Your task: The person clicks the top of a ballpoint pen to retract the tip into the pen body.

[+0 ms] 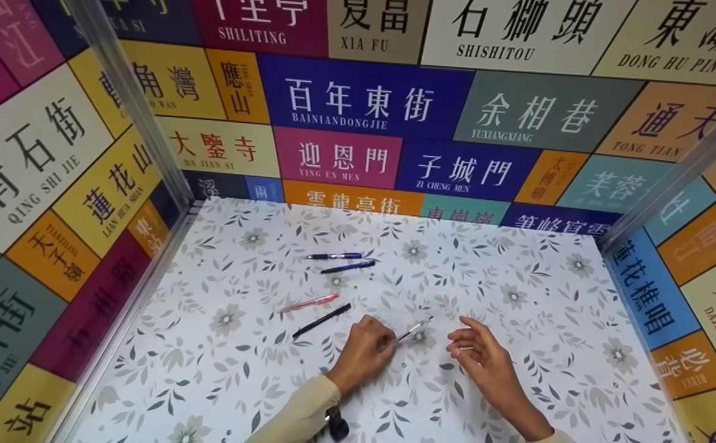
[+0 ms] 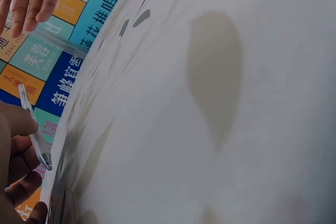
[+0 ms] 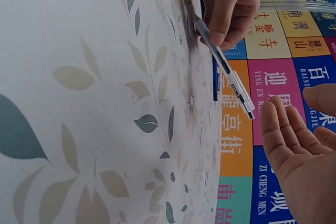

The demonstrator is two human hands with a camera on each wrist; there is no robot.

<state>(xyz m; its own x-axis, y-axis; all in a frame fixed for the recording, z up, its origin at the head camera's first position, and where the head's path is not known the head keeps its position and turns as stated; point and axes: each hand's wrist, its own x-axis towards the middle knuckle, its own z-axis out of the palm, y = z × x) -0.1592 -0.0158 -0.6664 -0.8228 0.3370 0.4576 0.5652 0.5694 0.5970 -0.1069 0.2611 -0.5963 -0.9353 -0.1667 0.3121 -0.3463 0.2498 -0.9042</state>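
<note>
In the head view my left hand point(image 1: 363, 354) holds a slim clear-and-white pen point(image 1: 415, 328), its far end slanting up to the right over the tablecloth. Seen from the left wrist, the thumb and fingers pinch the pen point(image 2: 35, 132) near its middle. My right hand point(image 1: 487, 363) hovers to the right of the pen, apart from it, with nothing in its grasp. Its fingers point(image 3: 278, 132) are loosely bent and spread in the right wrist view. Just left of my left hand lies a black pen point(image 1: 322, 320), with a red pen point(image 1: 310, 303) above it.
Farther back, two blue pens point(image 1: 333, 256) point(image 1: 348, 267) lie close together. A white floral tablecloth point(image 1: 456, 271) covers the table. Colourful panels with printed characters point(image 1: 367, 101) stand along the back and sides, joined by metal corner posts point(image 1: 139, 111).
</note>
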